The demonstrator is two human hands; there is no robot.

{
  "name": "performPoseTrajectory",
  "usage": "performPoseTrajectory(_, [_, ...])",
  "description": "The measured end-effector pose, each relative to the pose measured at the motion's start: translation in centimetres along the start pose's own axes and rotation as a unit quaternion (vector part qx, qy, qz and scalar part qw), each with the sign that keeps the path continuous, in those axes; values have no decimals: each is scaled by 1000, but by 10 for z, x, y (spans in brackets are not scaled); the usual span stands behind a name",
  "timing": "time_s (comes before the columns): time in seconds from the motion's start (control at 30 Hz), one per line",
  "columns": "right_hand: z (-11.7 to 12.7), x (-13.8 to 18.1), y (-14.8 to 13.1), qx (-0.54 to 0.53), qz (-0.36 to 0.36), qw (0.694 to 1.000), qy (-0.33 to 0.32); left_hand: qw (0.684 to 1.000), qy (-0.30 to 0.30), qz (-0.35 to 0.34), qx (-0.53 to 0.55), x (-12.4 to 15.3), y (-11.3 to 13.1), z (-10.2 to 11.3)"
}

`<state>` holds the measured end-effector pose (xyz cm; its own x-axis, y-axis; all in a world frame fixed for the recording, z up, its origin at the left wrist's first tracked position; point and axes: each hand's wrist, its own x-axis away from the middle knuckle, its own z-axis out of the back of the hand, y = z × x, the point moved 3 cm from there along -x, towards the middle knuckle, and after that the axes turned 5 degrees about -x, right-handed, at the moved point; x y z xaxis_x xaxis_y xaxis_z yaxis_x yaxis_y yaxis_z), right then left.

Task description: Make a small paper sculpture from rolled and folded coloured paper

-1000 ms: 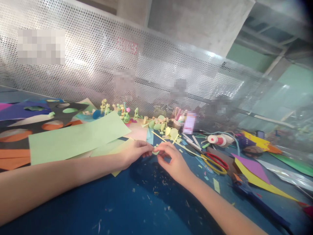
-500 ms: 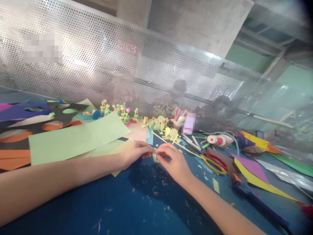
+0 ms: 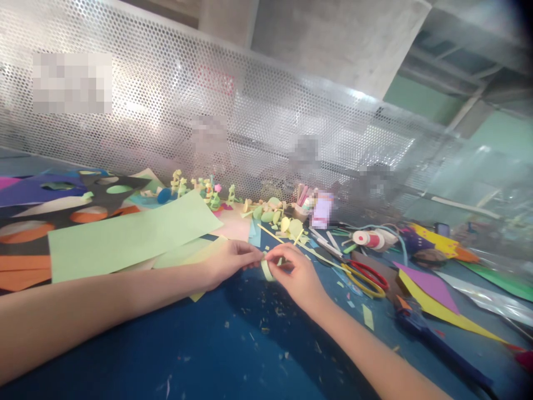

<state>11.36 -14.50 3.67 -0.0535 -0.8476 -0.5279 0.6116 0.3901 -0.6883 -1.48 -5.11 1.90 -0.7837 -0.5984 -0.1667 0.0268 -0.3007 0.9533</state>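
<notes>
A narrow pale-green paper strip (image 3: 267, 271), curved into a loop, hangs between my two hands above the blue tabletop. My left hand (image 3: 230, 263) pinches its upper end with thumb and fingertips. Touching it from the other side, my right hand (image 3: 296, 273) is also closed on the strip, fingers curled and thumb below. Part of the strip is hidden behind the right fingers. A large light-green paper sheet (image 3: 137, 236) lies behind my left forearm. Just beyond the hands are several pale-green paper cut-outs (image 3: 272, 214).
Scissors with yellow and red handles (image 3: 366, 279) lie right of my hands, near a red-and-white spool (image 3: 368, 239). A dark blue glue gun (image 3: 433, 341) sits at front right. Small curled-paper figures (image 3: 208, 191) stand at the back before a perforated metal screen (image 3: 250, 100).
The strip's loop has swung slightly right and shows more of its curve. My fingertips have shifted a little; both hands stay in nearly the same place.
</notes>
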Motion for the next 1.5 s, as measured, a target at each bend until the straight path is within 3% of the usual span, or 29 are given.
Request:
performPoseTrajectory(0.17, [-3, -1, 7, -82, -69, 994, 15, 1000, 13, 9, -23, 2, 2, -1])
performPoseTrajectory(0.33, [-8, -3, 9, -203, -143, 968, 29, 999, 17, 5, -46, 3, 2, -2])
performPoseTrajectory(0.63, [-11, -1, 15, -294, -236, 926, 18, 996, 10, -17, -92, 3, 2, -1])
performPoseTrajectory(0.8, [-12, -1, 16, -323, -238, 916, -4, 994, 23, 1, -111, 2, -2, 0])
performPoseTrajectory(0.97, [-9, -3, 13, -256, -212, 943, 1, 992, 29, -1, -125, 1, -3, 0])
performPoseTrajectory(1.07, [-7, -3, 13, -242, -224, 944, 13, 988, 40, -13, -146, 2, -2, 1])
performPoseTrajectory(1.5, [-7, -3, 14, -253, -240, 937, 12, 988, -2, -20, -151, 1, -3, -3])
